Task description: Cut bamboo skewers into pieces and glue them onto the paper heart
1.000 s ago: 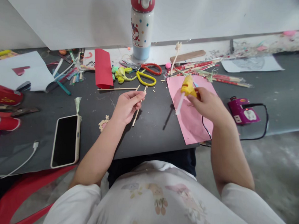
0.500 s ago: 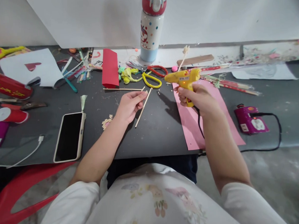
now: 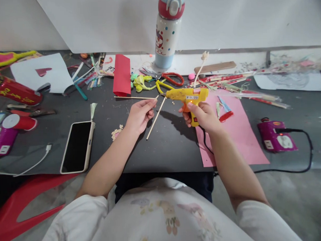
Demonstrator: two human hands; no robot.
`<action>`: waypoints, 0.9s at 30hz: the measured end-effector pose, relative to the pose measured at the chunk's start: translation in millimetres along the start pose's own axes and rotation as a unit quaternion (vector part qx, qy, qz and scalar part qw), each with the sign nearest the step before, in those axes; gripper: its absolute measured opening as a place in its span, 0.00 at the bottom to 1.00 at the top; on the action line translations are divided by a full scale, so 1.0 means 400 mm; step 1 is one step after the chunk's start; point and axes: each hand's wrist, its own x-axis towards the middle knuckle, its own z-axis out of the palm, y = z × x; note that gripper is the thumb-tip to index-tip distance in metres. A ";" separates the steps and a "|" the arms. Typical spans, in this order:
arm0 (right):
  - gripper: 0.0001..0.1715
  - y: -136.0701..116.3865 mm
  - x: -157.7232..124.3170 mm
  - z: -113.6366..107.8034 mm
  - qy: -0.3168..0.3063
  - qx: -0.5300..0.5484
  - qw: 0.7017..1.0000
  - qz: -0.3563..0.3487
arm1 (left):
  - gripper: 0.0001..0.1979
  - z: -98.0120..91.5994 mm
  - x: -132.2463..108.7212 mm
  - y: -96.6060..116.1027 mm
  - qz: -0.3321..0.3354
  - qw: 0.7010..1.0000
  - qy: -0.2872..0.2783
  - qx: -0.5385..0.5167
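Observation:
The yellow glue gun is in my right hand, fingers wrapped round its handle. Its nozzle points left, close to the tip of a thin wooden stick lying slanted on the table. My left hand is closed in a pinch just left of the nozzle; what sits between the fingertips is too small to make out. Behind that hand lies another thin stick, running sideways. A small heap of pale wooden pieces is left of my left wrist. Scissors with red and yellow handles lie beyond the nozzle.
A bottle stands at the back. Pink paper lies under my right arm, and a purple power adapter with a black cord is farther right. A phone, red folded paper and a red can are leftward.
The glue gun has moved left and slightly down, bringing its nozzle near my left fingertips. A red-and-blue item on the pink paper has come into view. My left hand keeps its pinch.

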 end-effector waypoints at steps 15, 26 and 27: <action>0.21 0.008 -0.007 0.009 -0.048 0.048 0.998 -0.003 | 0.07 -0.001 0.003 0.003 -0.007 1.000 -0.013 -0.021; 0.20 0.015 -0.007 0.008 -0.074 0.055 0.996 0.002 | 0.07 0.002 -0.002 0.008 -0.010 0.999 -0.031 -0.042; 0.20 0.016 -0.007 0.008 -0.076 0.056 0.996 0.001 | 0.07 0.002 -0.002 0.008 -0.010 0.999 -0.032 -0.043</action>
